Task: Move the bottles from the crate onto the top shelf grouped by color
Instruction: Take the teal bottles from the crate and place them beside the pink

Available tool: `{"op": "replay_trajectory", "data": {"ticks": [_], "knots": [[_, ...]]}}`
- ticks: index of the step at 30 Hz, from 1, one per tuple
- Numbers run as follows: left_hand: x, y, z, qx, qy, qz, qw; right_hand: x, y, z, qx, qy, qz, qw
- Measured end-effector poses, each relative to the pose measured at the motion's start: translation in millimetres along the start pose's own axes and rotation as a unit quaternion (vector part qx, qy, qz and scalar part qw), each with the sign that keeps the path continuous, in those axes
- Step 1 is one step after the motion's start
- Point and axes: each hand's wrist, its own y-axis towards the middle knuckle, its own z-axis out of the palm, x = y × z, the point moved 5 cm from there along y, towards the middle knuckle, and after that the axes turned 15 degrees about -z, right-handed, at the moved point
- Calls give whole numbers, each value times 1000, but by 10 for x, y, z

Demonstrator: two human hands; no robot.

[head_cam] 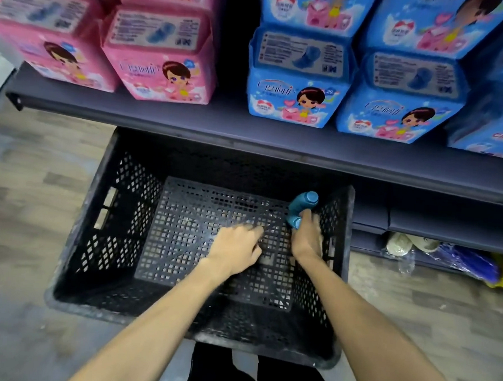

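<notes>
The crate stands on the floor, directly in front of the shelf, with its far wall under the shelf edge. On the shelf, a left group of packs and a right group of packs are stacked, with a gap between them. Inside the crate, the far bottle and the near bottle lie in the far right corner, beside the right wall. The right hand is just behind them, with its fingers round the near bottle. The left hand is over the middle of the crate bottom, left of the right hand. To the right of the crate, bagged items lie under the lower shelf.
</notes>
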Motion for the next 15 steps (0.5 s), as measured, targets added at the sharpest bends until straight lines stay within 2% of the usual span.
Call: {"op": "replay_trajectory", "data": {"ticks": [8,15], "knots": [[-13,53,120,25,1,12,1000,29,124,27,-1,-3,-45,999],[17,131,-175,-11,8,31,999,238,-114,-277,-47,21,-90,995]]}}
